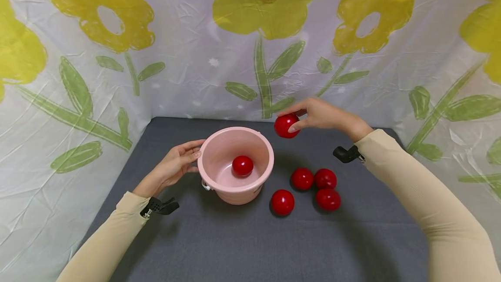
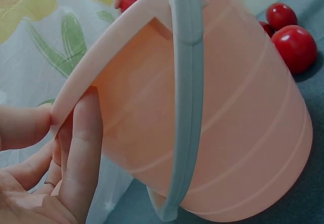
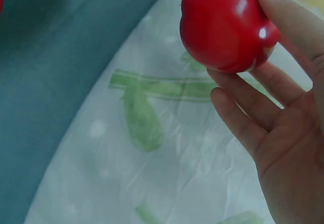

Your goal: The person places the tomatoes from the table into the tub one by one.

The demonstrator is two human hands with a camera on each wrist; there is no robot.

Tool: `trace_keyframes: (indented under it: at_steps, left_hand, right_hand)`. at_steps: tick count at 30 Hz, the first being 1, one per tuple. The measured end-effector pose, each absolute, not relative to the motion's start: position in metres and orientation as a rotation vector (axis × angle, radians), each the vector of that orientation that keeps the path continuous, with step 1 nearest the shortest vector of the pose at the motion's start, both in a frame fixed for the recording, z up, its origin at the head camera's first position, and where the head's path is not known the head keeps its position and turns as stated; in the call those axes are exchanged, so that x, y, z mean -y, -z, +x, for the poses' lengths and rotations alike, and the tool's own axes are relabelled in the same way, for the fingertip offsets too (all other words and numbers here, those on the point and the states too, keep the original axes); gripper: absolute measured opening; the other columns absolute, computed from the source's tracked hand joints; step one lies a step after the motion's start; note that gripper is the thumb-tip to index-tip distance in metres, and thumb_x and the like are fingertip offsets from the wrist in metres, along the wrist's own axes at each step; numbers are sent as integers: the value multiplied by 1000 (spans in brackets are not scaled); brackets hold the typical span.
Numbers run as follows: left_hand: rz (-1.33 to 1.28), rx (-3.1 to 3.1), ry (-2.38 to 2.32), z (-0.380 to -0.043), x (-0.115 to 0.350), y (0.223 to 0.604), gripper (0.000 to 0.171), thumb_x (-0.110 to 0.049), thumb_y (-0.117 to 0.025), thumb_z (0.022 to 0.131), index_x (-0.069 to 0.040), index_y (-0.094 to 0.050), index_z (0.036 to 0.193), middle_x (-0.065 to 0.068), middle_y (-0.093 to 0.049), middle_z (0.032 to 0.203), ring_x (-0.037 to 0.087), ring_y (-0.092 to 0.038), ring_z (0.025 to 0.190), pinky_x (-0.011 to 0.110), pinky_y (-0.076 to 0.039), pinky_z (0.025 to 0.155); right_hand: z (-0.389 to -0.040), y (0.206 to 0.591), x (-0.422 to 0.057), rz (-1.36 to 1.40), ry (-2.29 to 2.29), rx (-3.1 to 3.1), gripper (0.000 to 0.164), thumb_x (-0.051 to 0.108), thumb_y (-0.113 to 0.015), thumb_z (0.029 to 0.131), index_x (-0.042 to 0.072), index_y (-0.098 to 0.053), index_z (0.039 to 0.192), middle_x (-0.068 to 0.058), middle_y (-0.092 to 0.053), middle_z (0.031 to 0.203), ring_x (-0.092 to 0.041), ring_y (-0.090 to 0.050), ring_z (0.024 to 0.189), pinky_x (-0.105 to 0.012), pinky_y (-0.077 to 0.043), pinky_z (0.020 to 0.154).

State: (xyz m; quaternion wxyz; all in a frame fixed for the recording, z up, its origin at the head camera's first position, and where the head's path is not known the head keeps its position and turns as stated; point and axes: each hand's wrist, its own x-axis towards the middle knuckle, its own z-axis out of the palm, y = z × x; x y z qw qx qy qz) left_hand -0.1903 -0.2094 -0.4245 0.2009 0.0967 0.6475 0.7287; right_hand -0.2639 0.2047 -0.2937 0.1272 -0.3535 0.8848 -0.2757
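Observation:
A pink bucket (image 1: pixel 236 193) stands on the table, tilted toward the viewer in the head view, with one shiny red tomato (image 1: pixel 242 166) inside. My left hand (image 1: pixel 176 165) pinches the bucket's rim at its left side; in the left wrist view the thumb lies on the rim (image 2: pixel 96 62) and the fingers are beneath it. Up in the air, to the right of the bucket and behind it, my right hand (image 1: pixel 318 113) grips another red tomato (image 1: pixel 286 125) between thumb and fingers. The right wrist view shows this tomato's lobed, glossy skin (image 3: pixel 223 26) closely.
Several more tomatoes lie right of the bucket: one nearer tomato (image 1: pixel 282 203) apart, and a cluster with a front tomato (image 1: pixel 328 199). A grey handle (image 2: pixel 187 102) hangs down the bucket's side. A dark grey cloth (image 1: pixel 250 247) covers the table. Behind stands a flower-printed curtain (image 1: pixel 176 77).

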Motion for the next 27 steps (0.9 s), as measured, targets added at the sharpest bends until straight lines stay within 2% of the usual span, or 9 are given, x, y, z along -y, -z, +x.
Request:
trace_keyframes:
  at_steps: [9, 18, 27]
  left_hand:
    - [248, -1809, -2028, -191, 209, 422, 59, -10, -55, 101, 5, -28, 151, -4, -66, 117, 7, -68, 101, 29, -62, 75]
    - [260, -1822, -2015, -190, 209, 422, 60, -11, -55, 101, 7, -27, 151, -4, -66, 116, 7, -67, 101, 28, -62, 75]
    - [265, -1831, -2005, -190, 210, 422, 60, -13, -56, 101, 6, -27, 151, -6, -67, 115, 6, -67, 100, 27, -61, 76]
  right_hand:
    - [-269, 281, -168, -1114, 730, -2532, 49, 23, -80, 84, 25, -66, 131, 2, -71, 124, -17, -68, 113, -37, -56, 97]
    - [-271, 278, -123, -1167, 803, -2398, 47, 20, -79, 85, 20, -66, 130, 1, -69, 127, -15, -67, 110, -31, -57, 93]
    - [-276, 290, -82, -1275, 781, -2302, 45, 17, -76, 87, 16, -66, 131, -1, -68, 128, -15, -63, 109, -29, -57, 93]
